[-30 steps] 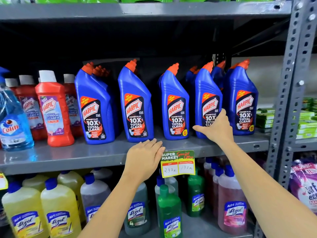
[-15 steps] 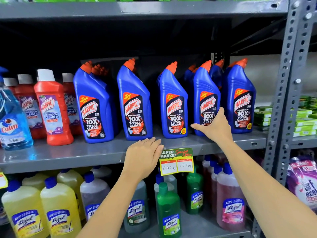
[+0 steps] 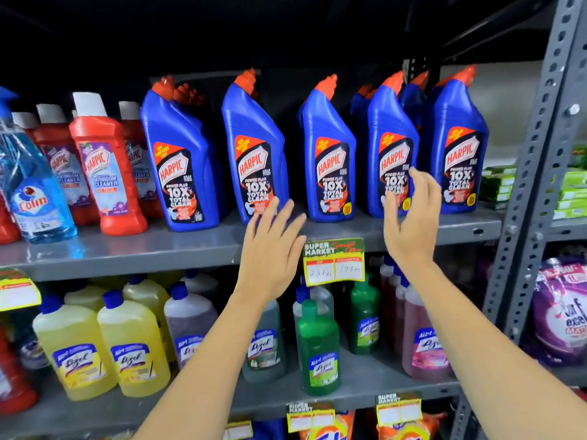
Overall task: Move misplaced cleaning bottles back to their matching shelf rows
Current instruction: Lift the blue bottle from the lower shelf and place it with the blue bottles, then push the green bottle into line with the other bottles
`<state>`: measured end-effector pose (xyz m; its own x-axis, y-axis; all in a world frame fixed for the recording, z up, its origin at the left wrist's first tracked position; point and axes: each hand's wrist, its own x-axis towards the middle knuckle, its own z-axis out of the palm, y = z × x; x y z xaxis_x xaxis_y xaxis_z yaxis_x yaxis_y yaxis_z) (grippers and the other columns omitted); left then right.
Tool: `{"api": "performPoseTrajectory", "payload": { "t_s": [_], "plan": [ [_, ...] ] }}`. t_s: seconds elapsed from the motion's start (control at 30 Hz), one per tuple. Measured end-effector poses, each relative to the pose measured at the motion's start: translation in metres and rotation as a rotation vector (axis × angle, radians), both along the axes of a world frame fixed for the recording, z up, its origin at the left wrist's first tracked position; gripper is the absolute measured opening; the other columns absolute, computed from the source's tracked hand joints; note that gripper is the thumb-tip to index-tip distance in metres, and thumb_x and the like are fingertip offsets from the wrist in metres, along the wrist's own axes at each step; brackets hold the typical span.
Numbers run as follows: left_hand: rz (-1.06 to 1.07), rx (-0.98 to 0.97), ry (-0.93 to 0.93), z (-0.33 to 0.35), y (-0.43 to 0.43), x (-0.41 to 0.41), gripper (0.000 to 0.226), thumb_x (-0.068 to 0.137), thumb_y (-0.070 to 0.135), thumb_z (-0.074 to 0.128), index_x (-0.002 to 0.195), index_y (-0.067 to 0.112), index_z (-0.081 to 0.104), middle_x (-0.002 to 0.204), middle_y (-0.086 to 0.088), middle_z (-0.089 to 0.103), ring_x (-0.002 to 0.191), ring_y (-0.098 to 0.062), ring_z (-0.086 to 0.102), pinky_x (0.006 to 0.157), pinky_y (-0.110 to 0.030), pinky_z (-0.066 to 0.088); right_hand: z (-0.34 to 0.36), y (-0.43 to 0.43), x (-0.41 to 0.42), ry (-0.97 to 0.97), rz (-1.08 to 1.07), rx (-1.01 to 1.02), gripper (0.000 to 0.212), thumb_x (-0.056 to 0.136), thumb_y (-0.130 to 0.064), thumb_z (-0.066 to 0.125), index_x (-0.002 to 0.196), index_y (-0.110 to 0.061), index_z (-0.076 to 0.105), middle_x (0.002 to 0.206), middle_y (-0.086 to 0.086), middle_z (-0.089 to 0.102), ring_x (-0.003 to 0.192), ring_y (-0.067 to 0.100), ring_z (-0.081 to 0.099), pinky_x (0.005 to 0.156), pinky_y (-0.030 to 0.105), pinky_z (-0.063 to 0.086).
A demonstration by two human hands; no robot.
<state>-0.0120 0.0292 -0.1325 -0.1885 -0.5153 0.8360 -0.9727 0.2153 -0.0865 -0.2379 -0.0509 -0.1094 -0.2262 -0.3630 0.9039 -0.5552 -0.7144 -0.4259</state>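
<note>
A row of blue Harpic toilet-cleaner bottles (image 3: 327, 160) with orange caps stands on the grey middle shelf (image 3: 158, 249). My left hand (image 3: 271, 249) is raised with fingers spread in front of the second blue bottle (image 3: 254, 154), holding nothing. My right hand (image 3: 411, 217) hovers open, fingers curled, just in front of the fourth blue bottle (image 3: 392, 147), not gripping it. Red Harpic bathroom cleaner bottles (image 3: 106, 173) and a blue Colin spray bottle (image 3: 35, 198) stand at the left of the same shelf.
Below, yellow Lizol bottles (image 3: 130, 347), a green Lizol bottle (image 3: 317, 347) and pink ones (image 3: 422, 341) fill the lower shelf. A price tag (image 3: 333, 262) hangs on the shelf edge. A perforated grey upright (image 3: 536, 173) bounds the right; green boxes (image 3: 571, 192) and a purple detergent bag (image 3: 562, 312) lie beyond.
Both hands have lifted off: the left rose from the shelf edge toward the second blue bottle, the right pulled back from the fourth bottle's base. The camera moved closer and tilted down.
</note>
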Motion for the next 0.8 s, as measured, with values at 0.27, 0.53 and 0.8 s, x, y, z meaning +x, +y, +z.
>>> {"api": "performPoseTrajectory", "payload": {
  "t_s": [0.27,0.53,0.8],
  "plan": [
    [0.072,-0.014,0.159,-0.121,0.034,0.006,0.052,0.096,0.028,0.049,0.142,0.006,0.042,0.155,-0.024,0.023,0.145,-0.037,0.012,0.112,-0.059,0.02,-0.164,0.058,0.049,0.092,0.241,0.189,0.033,0.089,-0.022,0.055,0.116,-0.003,0.056,0.112,0.013,0.054,0.105,0.026,0.052,0.088,0.05,0.048],
    [0.13,0.65,0.007,-0.265,0.056,0.004,0.064,0.097,0.045,0.034,0.151,0.012,0.027,0.16,-0.013,0.013,0.147,-0.031,0.01,0.112,-0.052,0.018,-0.232,0.065,0.068,0.156,0.276,0.828,0.101,0.071,-0.053,0.078,0.148,-0.012,0.028,0.143,0.008,0.04,0.135,0.024,0.04,0.106,0.032,0.038],
    [0.22,1.062,-0.05,-0.32,0.056,0.011,0.074,0.084,0.063,0.034,0.136,0.013,0.052,0.141,-0.012,0.051,0.127,-0.029,0.051,0.094,-0.057,0.045,-0.25,0.062,0.089,0.199,0.262,0.971,0.118,0.063,-0.055,0.083,0.152,-0.021,0.014,0.148,0.002,0.043,0.132,0.025,0.048,0.099,0.042,0.05]
  ]
}}
